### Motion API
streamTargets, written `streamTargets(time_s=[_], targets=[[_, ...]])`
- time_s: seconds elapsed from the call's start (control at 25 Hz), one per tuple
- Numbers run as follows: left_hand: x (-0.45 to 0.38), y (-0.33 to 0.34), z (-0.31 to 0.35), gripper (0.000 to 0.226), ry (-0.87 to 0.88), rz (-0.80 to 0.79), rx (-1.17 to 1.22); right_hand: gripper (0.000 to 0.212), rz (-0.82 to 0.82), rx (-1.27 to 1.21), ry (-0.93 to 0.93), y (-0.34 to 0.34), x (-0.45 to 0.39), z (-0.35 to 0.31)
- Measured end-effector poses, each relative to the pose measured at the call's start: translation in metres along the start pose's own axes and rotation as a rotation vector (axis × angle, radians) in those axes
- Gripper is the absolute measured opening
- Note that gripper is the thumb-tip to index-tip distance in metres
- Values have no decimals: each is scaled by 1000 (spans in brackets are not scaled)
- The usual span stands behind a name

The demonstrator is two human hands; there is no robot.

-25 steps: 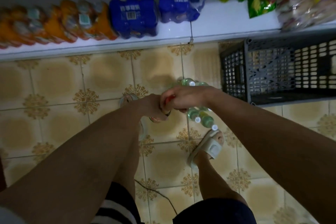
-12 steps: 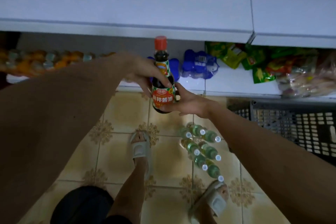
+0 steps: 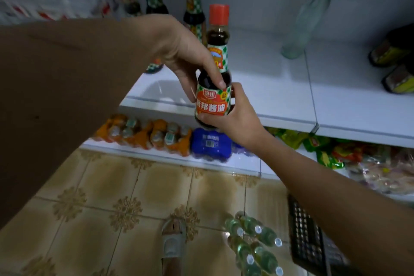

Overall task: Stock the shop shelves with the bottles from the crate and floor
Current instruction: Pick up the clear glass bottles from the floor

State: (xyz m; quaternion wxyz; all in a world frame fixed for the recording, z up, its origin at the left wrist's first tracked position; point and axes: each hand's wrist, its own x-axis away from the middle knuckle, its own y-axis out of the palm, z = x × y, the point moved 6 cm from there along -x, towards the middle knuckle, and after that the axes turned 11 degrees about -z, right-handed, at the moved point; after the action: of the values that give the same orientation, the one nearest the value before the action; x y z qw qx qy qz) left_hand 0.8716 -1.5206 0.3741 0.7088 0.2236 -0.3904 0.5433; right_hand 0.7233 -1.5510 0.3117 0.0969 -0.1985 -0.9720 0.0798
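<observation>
Above the front edge of the white middle shelf (image 3: 280, 87), seen from the head camera, a dark soy sauce bottle (image 3: 214, 87) with a red cap stands upright in the air, held by both hands. Its red and green label faces the camera. From above and the left comes the left hand (image 3: 183, 51), whose thumb and fingers curl round the bottle's shoulder just over the label. From below and the right comes the right hand (image 3: 233, 116), which wraps the lower body, thumb on the label's right edge and fingertips under the base. Both hands are thus clamped on the one bottle, almost touching each other.

Behind the held bottle, toward the back of the same shelf, stand more dark bottles (image 3: 193, 6) with red caps, blurred. A tall clear glass bottle (image 3: 309, 13) leans further right, and dark packets (image 3: 396, 67) lie at the shelf's right edge.

On the lower shelf (image 3: 242, 161) sit wrapped packs of orange drinks (image 3: 147, 134), a blue pack (image 3: 210, 145) just beside them, and bright snack bags (image 3: 336, 152) to the right.

Down on the tiled floor (image 3: 112, 197), a shrink-wrapped pack of green bottles (image 3: 253, 244) lies near the dark plastic crate (image 3: 309, 240), whose inside is hidden by the right forearm. A sandalled foot (image 3: 172, 246) stands left of the pack.
</observation>
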Motion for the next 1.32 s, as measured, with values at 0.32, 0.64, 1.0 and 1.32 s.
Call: streamTargets(time_s=[0.32,0.64,1.0,1.32], targets=[[3,-49,-9,50,131,462,52,73,50,285,17,7,-95,-20],[-19,-96,-30,45,149,566,135,75,90,253,24,22,-156,9],[-29,-112,-31,38,280,728,281,80,73,251,82,17,-190,6],[-31,-80,-64,81,440,957,416,86,102,130,179,19,-161,20]])
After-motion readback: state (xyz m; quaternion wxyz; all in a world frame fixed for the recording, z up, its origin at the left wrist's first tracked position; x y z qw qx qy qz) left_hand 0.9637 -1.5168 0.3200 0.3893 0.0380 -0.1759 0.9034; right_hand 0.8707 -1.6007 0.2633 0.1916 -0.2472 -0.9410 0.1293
